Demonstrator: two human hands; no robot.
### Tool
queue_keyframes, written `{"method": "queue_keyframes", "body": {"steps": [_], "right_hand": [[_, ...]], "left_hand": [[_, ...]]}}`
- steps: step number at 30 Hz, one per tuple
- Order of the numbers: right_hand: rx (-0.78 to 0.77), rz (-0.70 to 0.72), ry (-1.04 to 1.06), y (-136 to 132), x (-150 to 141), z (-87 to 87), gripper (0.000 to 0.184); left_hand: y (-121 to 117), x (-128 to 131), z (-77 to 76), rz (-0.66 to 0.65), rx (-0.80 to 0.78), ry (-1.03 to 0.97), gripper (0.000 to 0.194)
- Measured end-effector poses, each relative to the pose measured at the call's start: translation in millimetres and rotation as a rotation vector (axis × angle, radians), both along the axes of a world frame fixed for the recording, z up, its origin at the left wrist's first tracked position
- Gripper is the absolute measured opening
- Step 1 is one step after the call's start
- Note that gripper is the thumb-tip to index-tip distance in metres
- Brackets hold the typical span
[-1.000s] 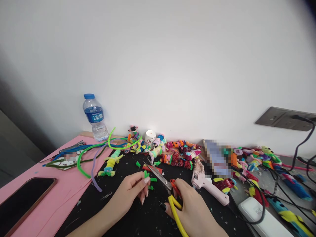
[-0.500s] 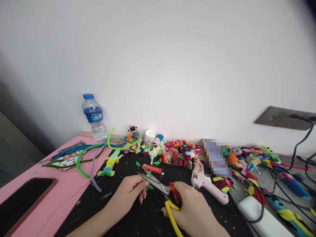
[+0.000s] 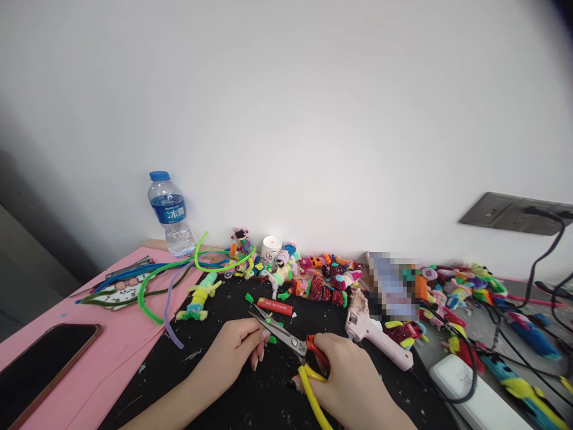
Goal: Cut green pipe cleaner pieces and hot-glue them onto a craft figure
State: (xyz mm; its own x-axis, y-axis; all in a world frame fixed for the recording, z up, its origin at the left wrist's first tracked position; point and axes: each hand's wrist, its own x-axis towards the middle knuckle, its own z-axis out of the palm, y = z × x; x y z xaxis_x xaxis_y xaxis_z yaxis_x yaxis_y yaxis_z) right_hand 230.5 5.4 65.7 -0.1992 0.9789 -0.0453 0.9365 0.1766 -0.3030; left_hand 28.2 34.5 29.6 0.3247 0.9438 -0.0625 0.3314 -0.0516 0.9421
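Note:
My right hand (image 3: pixel 347 376) grips scissors (image 3: pixel 286 340) with one yellow and one orange-red handle. Their blades are slightly parted and point up and left, over the fingertips of my left hand (image 3: pixel 237 346). My left thumb and forefinger are pinched together, with a small bright green piece (image 3: pixel 268 322) at their tips, between the blades; most of it is hidden. Green scraps (image 3: pixel 249 297) lie on the black mat (image 3: pixel 201 382). Just beyond the blades is a red lighter (image 3: pixel 275 307).
A pink glue gun (image 3: pixel 378 340) lies to the right, near a white power bank (image 3: pixel 474 394) and black cables. Pipe-cleaner figures (image 3: pixel 322 291) line the wall. Leftward are loose pipe cleaners (image 3: pixel 168 304), a water bottle (image 3: pixel 169 212) and a dark phone (image 3: pixel 45 370).
The scissor blades have drawn closer together, with the upper blade's tip lower than before. My left hand keeps its pinch in nearly the same place.

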Motion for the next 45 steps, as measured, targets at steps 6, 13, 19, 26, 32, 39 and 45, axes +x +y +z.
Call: {"method": "queue_keyframes", "body": {"steps": [6,13,19,26,32,39,45], "right_hand": [[0.013,0.008,-0.016,0,0,-2.2,0.025],[0.062,-0.033,-0.017,5,4,-6.3,0.025],[0.126,-0.123,-0.033,7,5,-7.3,0.022],[0.184,-0.063,0.028,10,6,-12.4,0.024],[0.128,0.098,0.079,7,3,-12.5,0.027],[0.022,0.308,0.198,0,-5,-15.1,0.037],[-0.021,0.404,0.25,-3,-9,-10.7,0.04]], "left_hand": [[0,0,1.7,0.0,0.002,-0.002,0.033],[-1,1,-0.8,0.002,-0.006,-0.057,0.035],[-1,1,4.4,0.068,-0.029,-0.069,0.032],[0,-6,10.3,0.285,0.086,-0.079,0.03],[-3,-11,10.4,0.393,0.284,0.047,0.025],[-7,-7,13.3,0.256,0.37,0.157,0.022],[-7,-6,9.0,0.131,0.359,0.167,0.021]]}}
